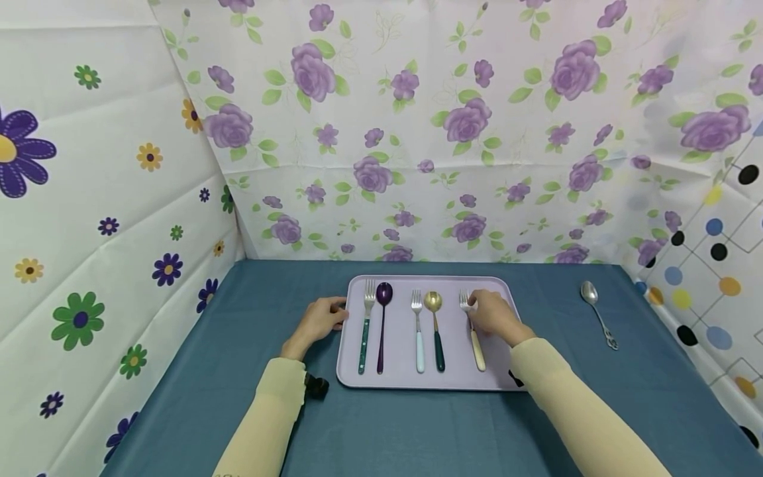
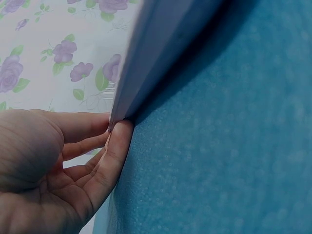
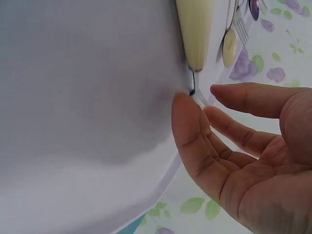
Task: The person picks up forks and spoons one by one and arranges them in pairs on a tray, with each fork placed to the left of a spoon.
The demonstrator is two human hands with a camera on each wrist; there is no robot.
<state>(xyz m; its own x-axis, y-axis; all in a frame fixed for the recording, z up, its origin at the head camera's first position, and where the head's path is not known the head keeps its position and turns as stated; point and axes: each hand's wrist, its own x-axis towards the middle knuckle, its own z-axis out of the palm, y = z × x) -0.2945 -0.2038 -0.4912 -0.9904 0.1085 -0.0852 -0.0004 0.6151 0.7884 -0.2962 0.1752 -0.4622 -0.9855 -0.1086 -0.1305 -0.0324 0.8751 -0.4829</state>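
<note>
At the left edge of a pale lilac tray (image 1: 395, 382), my left hand (image 1: 320, 319) pinches the rim between thumb and fingers. My right hand (image 1: 493, 313) is over the tray's right side, at the neck of a cream-handled fork (image 1: 478, 351). In the right wrist view its thumb and fingers stand apart on either side of the fork's neck, and the cream handle (image 3: 197, 34) lies on the tray. Leftward on the tray are a gold spoon with a green handle (image 1: 439, 351), a fork with a light blue handle (image 1: 420, 351), a purple spoon (image 1: 381, 331) and a green-handled fork (image 1: 363, 344).
A silver spoon (image 1: 598, 311) with an ornate handle lies on the blue tablecloth (image 1: 417, 430), right of the tray. Flower-printed cloth (image 1: 405, 132) hangs behind the table. More patterned cloth borders the left and right sides.
</note>
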